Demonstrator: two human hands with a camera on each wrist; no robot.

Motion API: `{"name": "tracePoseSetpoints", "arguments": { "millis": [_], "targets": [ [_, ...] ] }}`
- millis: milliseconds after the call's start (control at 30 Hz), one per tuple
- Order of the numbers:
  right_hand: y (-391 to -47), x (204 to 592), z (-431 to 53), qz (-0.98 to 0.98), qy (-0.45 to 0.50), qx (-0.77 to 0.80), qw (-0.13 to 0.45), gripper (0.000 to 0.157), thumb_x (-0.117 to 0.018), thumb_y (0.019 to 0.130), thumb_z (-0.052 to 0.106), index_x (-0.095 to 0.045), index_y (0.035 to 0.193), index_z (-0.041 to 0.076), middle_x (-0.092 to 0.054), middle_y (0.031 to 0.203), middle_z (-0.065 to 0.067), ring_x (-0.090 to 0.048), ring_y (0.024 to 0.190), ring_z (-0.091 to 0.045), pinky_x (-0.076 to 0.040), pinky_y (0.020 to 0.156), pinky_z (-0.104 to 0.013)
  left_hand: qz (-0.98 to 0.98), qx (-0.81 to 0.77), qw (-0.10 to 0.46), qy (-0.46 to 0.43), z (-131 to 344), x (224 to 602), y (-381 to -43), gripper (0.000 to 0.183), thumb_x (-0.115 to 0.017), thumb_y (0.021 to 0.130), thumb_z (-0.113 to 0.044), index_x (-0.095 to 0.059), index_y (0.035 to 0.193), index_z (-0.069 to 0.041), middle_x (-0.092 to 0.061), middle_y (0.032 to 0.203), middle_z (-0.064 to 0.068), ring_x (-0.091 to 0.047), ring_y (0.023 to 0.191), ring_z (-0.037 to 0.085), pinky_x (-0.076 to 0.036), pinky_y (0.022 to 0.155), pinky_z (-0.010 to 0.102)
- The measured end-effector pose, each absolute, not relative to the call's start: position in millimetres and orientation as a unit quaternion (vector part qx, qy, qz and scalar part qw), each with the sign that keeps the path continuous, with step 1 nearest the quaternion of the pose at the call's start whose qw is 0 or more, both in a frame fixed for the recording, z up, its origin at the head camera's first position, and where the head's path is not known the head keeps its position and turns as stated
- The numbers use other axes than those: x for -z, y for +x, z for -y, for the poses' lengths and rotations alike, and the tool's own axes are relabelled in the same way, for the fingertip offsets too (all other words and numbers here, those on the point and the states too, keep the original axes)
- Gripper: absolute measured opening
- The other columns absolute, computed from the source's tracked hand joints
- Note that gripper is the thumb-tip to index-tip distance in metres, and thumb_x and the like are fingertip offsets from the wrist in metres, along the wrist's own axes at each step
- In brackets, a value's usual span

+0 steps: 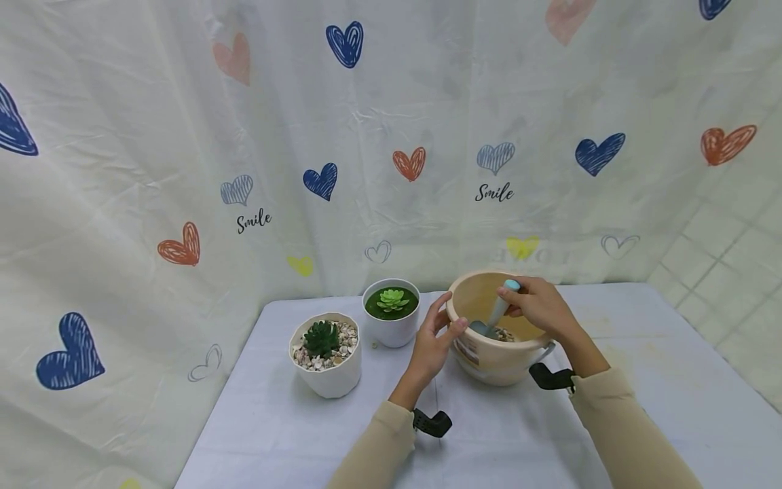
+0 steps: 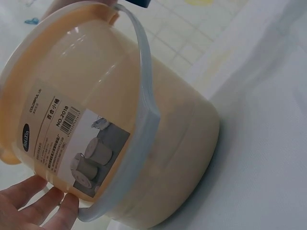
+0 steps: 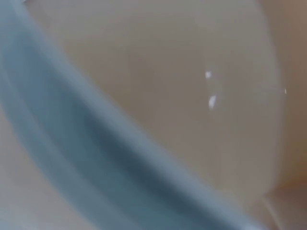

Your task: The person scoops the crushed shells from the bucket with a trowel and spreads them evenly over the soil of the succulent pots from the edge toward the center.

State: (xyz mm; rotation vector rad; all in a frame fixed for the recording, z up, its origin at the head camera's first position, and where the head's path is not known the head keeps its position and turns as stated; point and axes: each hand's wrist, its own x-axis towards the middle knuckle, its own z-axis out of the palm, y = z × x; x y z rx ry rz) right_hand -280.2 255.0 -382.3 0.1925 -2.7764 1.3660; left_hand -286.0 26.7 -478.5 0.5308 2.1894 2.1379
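Two hands are busy at one bucket (image 1: 496, 358), which stands at the worktop's (image 1: 244, 441) back edge, a little right of its middle. The left hand (image 1: 430, 343) grasps the bucket at the left of its rim, thumb toward the front. The right hand (image 1: 539, 305) grips a scoop (image 1: 497, 312) by its pale blue handle; the scoop leans down inside the bucket, its grey head beside some pebbles (image 1: 504, 335). A label (image 2: 67, 136) and a grey bail (image 2: 146, 115) show on the bucket's outside. Left of the bucket, near the back edge, is a white pot (image 1: 394, 334) with a light green succulent (image 1: 392, 300). Nearer the left edge and further forward stands another pot (image 1: 332, 382), filled with pebbles around a dark green succulent (image 1: 320, 338). A heart-printed curtain (image 1: 434, 88) hangs behind the worktop.
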Motion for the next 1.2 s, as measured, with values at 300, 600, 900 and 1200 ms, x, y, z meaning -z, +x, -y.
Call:
{"name": "tracePoseSetpoints", "arguments": {
  "millis": [300, 600, 900, 1200],
  "targets": [
    [-279.7, 380.8, -257.2, 0.872, 0.06, -0.484, 0.032, 0.045, -0.054, 0.106, 0.037, -0.064, 0.117, -0.006, -0.074, 0.101, -0.02, -0.076, 0.086, -0.026, -0.062, 0.08, -0.038, -0.705, -0.688, 0.023, 0.171, -26.1, 477.7, -284.5, 0.064, -0.066, 0.097, -0.05, -0.039, 0.154, -0.044, -0.055, 0.152, 0.004, -0.048, 0.144, 0.023, -0.044, 0.113, 0.052],
    [-277.1, 379.0, -257.9, 0.854, 0.041, -0.513, 0.075, 0.047, -0.053, 0.107, 0.032, -0.06, 0.125, -0.01, -0.072, 0.106, -0.024, -0.076, 0.079, -0.02, -0.062, 0.072, -0.03, -0.706, -0.685, 0.02, 0.177, -26.0, 477.7, -284.3, 0.062, -0.065, 0.098, -0.049, -0.038, 0.154, -0.045, -0.055, 0.152, 0.005, -0.047, 0.144, 0.024, -0.045, 0.112, 0.053],
    [-277.9, 381.9, -262.4, 0.84, 0.012, -0.528, 0.124, 0.052, -0.053, 0.106, 0.043, -0.063, 0.121, -0.006, -0.075, 0.091, -0.01, -0.076, 0.074, -0.014, -0.062, 0.072, -0.028, -0.704, -0.686, 0.021, 0.183, -24.7, 477.6, -285.1, 0.062, -0.064, 0.099, -0.048, -0.037, 0.155, -0.045, -0.056, 0.152, 0.004, -0.046, 0.145, 0.025, -0.045, 0.112, 0.054],
    [-274.8, 379.9, -263.4, 0.822, -0.014, -0.554, 0.134, 0.058, -0.053, 0.105, 0.046, -0.061, 0.124, -0.008, -0.072, 0.081, 0.006, -0.075, 0.071, -0.008, -0.061, 0.07, -0.024, -0.694, -0.696, 0.024, 0.183, -25.4, 477.1, -283.5, 0.061, -0.065, 0.099, -0.045, -0.038, 0.155, -0.042, -0.056, 0.15, 0.007, -0.047, 0.144, 0.026, -0.045, 0.112, 0.054]
  ]
}}
